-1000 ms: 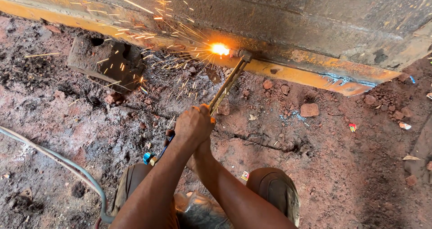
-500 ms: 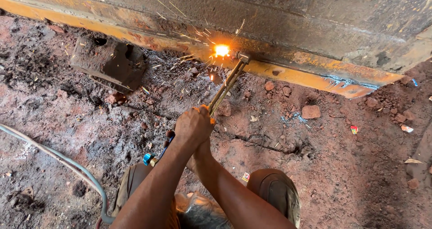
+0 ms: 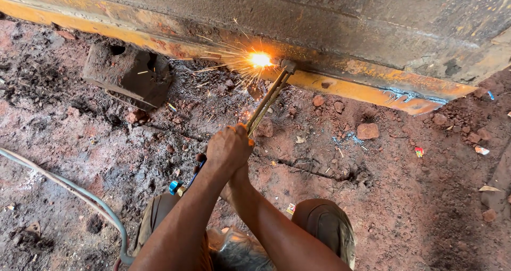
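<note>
Right, both hands are stacked on the cutting torch (image 3: pixel 269 98), the left hand (image 3: pixel 228 149) on top with its grip wrapped tight round the handle. The right hand (image 3: pixel 237 183) is tucked beneath it, mostly hidden, so whether that grip is fully wrapped round the handle I cannot tell. The torch's brass tubes slant up and away to the head, which sits right at the steel plate (image 3: pixel 330 26) near its yellow-painted lower edge. A bright flame (image 3: pixel 260 59) burns just left of the head, sparks fanning out to the left over the red dirt floor (image 3: pixel 404 196). A dark rusted block (image 3: pixel 128 75) lies well to the left. A grey hose (image 3: pixel 80 196) curves across the ground at lower left, near the knees.
</note>
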Motion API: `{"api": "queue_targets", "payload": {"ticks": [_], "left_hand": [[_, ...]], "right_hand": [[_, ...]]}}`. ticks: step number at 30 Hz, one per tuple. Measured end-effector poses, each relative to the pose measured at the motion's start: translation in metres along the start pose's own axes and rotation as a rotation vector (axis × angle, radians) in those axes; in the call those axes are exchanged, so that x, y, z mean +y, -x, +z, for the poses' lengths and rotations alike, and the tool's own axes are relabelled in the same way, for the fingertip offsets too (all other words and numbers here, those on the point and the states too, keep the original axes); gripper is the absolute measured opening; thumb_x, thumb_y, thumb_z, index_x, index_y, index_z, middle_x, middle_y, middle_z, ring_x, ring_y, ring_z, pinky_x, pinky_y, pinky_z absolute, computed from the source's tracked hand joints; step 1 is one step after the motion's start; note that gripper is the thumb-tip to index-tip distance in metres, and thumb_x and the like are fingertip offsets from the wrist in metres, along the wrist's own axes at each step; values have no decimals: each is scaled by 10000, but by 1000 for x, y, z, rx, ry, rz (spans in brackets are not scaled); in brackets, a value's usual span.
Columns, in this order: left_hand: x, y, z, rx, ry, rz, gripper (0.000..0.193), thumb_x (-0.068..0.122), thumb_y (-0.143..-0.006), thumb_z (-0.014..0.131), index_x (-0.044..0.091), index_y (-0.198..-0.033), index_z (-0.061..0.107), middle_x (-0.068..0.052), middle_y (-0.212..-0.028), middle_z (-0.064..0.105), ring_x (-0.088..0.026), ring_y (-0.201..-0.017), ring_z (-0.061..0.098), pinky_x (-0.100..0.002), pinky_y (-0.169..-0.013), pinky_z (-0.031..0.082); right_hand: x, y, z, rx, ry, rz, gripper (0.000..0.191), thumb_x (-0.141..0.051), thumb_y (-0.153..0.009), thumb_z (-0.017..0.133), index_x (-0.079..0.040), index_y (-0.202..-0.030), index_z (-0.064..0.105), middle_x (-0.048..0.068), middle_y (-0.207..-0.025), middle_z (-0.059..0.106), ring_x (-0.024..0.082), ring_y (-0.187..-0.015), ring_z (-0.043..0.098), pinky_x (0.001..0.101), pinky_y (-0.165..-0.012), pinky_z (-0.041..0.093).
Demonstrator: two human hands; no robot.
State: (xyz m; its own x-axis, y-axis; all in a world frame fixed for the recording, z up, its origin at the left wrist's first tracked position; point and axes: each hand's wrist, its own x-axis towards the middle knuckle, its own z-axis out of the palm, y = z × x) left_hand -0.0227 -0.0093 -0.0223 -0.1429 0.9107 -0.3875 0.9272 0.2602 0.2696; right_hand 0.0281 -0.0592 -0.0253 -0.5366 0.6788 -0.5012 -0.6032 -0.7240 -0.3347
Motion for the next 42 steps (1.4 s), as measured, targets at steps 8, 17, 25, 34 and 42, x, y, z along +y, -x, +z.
{"api": "queue_targets", "payload": {"ticks": [8,17,25,34,42], "left_hand": [[-3,-3,2,-36,41,-31,267,299,-1065,475,73,-1161,579,-89,-826,619,-193,-639,614,-351,-504,534],[-2,-4,3,-34,-4,-35,270,307,-1062,485,78,-1161,587,-101,-852,620,-196,-660,611,-358,-529,531],[-4,-4,5,-13,63,-85,338,349,-1107,399,77,-1202,575,-131,-889,637,-231,-722,654,-391,-547,547],[-3,-3,2,6,-20,-28,319,325,-1061,484,70,-1237,562,-155,-945,620,-255,-763,652,-407,-570,562],[1,-1,-3,-32,-59,-31,339,319,-1043,537,69,-1270,571,-132,-939,609,-219,-745,633,-367,-545,550]], "right_hand": [[1,-3,1,12,-13,18,581,-604,-1022,434,-48,-1036,602,155,-825,656,248,-592,634,394,-497,591],[1,-4,-1,31,9,43,620,-626,-1016,414,-39,-1032,615,160,-821,664,257,-590,636,392,-489,584],[4,-10,-5,18,-13,43,628,-645,-1005,432,-41,-1042,601,158,-852,650,260,-635,642,408,-526,592],[2,-11,-5,23,-22,82,633,-657,-995,438,-46,-1042,598,169,-865,650,275,-644,634,419,-543,593],[2,-10,-5,40,-16,69,645,-663,-998,433,-43,-1056,600,171,-868,655,272,-644,637,417,-536,590]]}}
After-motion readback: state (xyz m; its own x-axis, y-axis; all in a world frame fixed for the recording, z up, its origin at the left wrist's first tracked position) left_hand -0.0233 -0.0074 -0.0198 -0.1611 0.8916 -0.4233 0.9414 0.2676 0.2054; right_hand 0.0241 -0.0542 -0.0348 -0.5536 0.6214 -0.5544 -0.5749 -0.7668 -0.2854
